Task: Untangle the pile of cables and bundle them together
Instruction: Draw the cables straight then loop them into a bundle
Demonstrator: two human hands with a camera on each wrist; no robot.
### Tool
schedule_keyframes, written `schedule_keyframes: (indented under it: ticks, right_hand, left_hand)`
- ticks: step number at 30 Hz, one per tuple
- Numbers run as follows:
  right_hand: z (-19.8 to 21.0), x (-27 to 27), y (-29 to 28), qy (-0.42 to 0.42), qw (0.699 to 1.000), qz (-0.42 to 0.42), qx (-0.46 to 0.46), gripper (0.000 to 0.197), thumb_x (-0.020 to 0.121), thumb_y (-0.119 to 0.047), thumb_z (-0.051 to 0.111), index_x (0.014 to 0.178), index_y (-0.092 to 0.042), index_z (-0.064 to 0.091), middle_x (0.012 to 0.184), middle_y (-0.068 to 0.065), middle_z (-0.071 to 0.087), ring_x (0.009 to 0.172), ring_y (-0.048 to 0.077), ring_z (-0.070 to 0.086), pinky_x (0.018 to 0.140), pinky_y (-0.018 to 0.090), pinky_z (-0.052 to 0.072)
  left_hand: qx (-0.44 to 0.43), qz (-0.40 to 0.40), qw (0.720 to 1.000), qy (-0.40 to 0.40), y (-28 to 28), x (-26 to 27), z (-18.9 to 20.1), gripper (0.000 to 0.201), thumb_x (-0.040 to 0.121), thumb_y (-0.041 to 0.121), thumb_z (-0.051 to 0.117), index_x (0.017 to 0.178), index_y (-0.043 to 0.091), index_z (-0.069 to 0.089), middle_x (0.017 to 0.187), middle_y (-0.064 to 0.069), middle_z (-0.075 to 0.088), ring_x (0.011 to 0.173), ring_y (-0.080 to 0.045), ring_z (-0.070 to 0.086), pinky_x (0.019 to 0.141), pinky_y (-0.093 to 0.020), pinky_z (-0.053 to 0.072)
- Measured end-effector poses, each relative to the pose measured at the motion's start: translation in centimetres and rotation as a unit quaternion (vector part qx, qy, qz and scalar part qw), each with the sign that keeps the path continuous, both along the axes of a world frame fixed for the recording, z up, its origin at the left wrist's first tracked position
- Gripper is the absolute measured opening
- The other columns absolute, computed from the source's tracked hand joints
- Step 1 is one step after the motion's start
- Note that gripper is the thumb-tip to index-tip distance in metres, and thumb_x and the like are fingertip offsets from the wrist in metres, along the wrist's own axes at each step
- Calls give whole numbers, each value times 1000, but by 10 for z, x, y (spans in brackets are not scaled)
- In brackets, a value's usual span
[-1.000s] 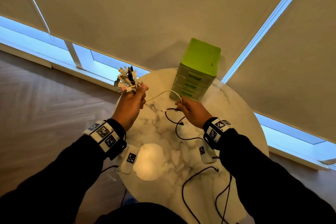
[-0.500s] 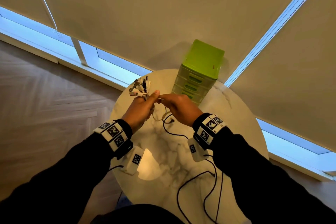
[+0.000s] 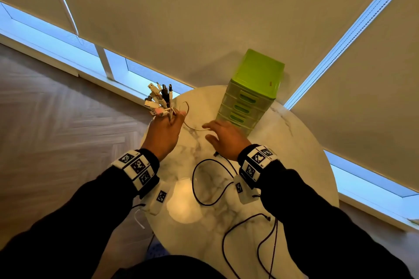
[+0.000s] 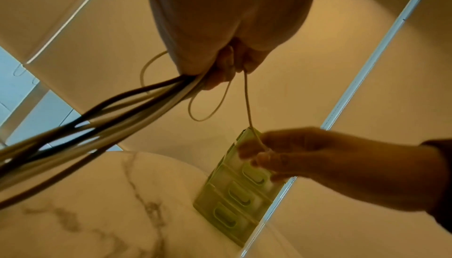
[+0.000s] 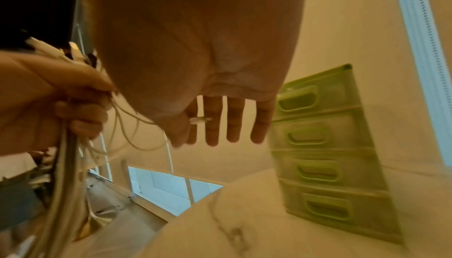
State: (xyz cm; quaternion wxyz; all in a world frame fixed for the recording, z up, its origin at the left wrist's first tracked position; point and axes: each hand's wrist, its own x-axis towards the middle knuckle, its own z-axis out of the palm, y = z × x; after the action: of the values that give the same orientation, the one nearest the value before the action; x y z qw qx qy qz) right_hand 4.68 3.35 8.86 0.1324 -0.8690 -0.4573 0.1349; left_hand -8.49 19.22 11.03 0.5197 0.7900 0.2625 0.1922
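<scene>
Closest to you, two black cables lie in loose loops on the round marble table, one between your forearms and another trailing toward the near edge beside your right sleeve. Your left hand is raised over the table's left edge with its fingers curled tight around a bundle of cables; the white and black plugs fan out above your knuckles, and in the left wrist view the cords stream away below the fist. A thin white cable runs from that same grip across to your right hand, which hovers just above the table with its fingers straight and spread. The right wrist view shows the cable's small white plug lying across the inside of your index finger next to the thumb, but whether the thumb is really pinching it I cannot tell. Just past your right fingertips stands a green drawer unit with four drawers, at the far side of the table. Beyond it hang beige roller blinds, with strips of bright window showing under them and wood floor to your left.
</scene>
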Motion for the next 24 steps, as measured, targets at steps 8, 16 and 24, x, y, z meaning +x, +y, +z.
schedule_keyframes:
  ticks: [8, 16, 24]
  right_hand:
    - [19, -68, 67, 57, 996, 16, 66, 18, 106, -35, 40, 107, -30, 58, 99, -11, 71, 107, 16, 61, 91, 45, 25]
    - [-1, -71, 109, 235, 948, -49, 207, 12, 107, -36, 36, 117, -29, 35, 97, -18, 75, 94, 1, 66, 103, 43, 40]
    - [-57, -132, 151, 306, 943, 26, -128, 22, 103, -30, 51, 119, -16, 44, 113, 12, 72, 98, 26, 69, 89, 39, 55]
  left_hand:
    - [-69, -20, 997, -7, 23, -29, 1, 35, 105, 35, 49, 83, 14, 67, 76, 1, 68, 79, -12, 65, 78, -32, 48]
    - [-230, 131, 960, -93, 94, -77, 3, 32, 103, 22, 48, 71, 23, 44, 53, 10, 30, 54, -10, 27, 58, -33, 24]
    - [-137, 157, 974, -88, 137, -131, 9, 40, 98, 40, 61, 90, 0, 62, 62, -3, 36, 57, -19, 35, 55, -32, 33]
